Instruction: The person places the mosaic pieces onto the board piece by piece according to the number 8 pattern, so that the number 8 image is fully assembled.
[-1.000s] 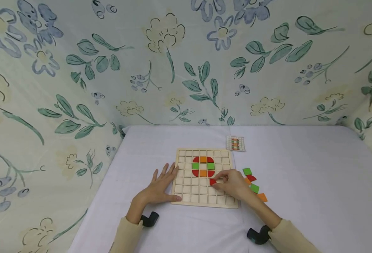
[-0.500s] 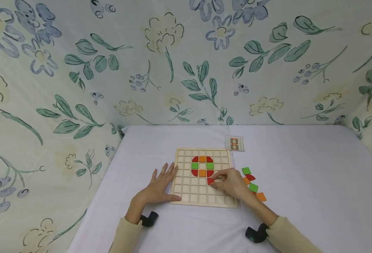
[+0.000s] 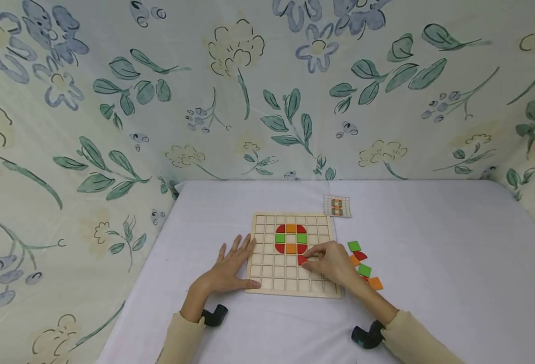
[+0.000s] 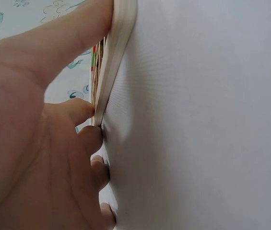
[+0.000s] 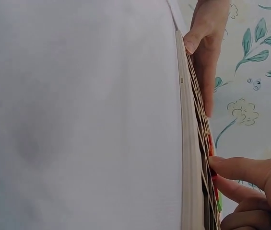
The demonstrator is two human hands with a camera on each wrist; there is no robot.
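Observation:
A wooden grid board (image 3: 267,275) lies on the table, with a ring of red, orange and green tiles set in its upper middle cells. My right hand (image 3: 337,265) pinches a red tile (image 3: 302,260) between thumb and index finger, at the cell just below the ring's lower right red tile (image 3: 301,248). Whether it sits fully down in the cell I cannot tell. Fingers spread, my left hand (image 3: 226,270) rests along the board's left edge, its thumb on the near left corner. In the left wrist view that thumb touches the board's rim (image 4: 118,52).
Right of the board lie several loose tiles, among them a green tile (image 3: 354,246), a red tile (image 3: 360,256) and an orange tile (image 3: 375,283). A small pattern card (image 3: 337,206) lies beyond the board's far right corner. White cloth (image 3: 453,253) covers the table.
My right hand has shifted the red tile slightly left and away from me, to the cell under the ring. My left hand stays in place at the board's edge.

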